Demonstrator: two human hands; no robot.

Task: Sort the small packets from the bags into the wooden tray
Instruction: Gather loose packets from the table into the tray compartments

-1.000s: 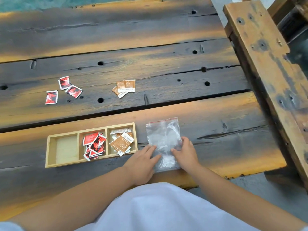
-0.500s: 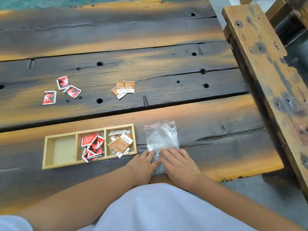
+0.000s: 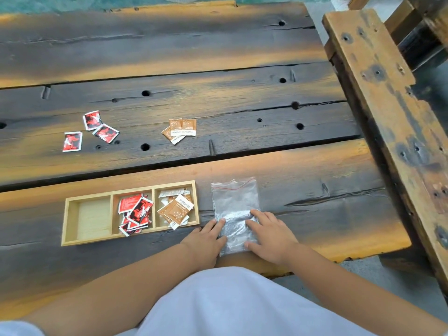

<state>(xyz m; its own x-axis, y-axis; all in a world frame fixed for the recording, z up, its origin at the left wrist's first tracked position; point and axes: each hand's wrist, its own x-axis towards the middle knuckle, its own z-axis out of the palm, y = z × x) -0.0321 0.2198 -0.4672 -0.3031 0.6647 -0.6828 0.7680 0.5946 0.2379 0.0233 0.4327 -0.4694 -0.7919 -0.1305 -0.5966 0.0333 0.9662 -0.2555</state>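
Observation:
A clear zip bag with a red seal lies flat on the near plank, right of the wooden tray. My left hand rests on the bag's lower left edge and my right hand presses flat on its lower right part, fingers spread. The tray's left compartment is bare; the middle one holds red packets, the right one brown packets. Three loose red packets and a few brown packets lie farther back on the table.
The table is made of dark, weathered planks with holes and gaps. A wooden beam runs along the right side. My white garment fills the bottom of the view.
Both hands have shifted on the bag: the right hand moved from gripping its right edge to lying flat on the lower part, the left hand stays at the left edge.

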